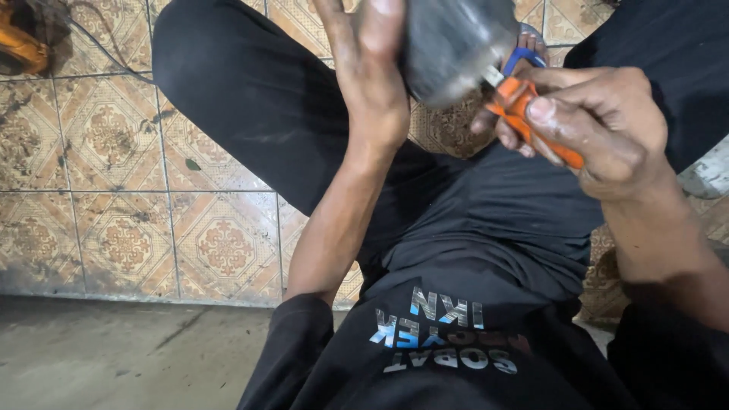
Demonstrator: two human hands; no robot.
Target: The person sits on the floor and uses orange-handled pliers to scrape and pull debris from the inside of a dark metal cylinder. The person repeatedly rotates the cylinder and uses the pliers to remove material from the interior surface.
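Observation:
My left hand (370, 72) is raised at the top centre, gripping a dark grey metal cylinder (452, 45) whose upper part runs out of view. My right hand (588, 125) is closed around the orange handle of a screwdriver (531, 121). Its metal shaft points up-left and meets the lower right side of the cylinder. Both hands are smeared with dark grime. I sit on the floor with legs in black trousers spread to either side.
Patterned tan floor tiles (121, 182) cover the left side, ending at a bare concrete strip (114, 357) along the bottom. An orange tool with a dark cable (23, 42) lies at the top left corner. A blue sandal strap (524, 57) shows behind the cylinder.

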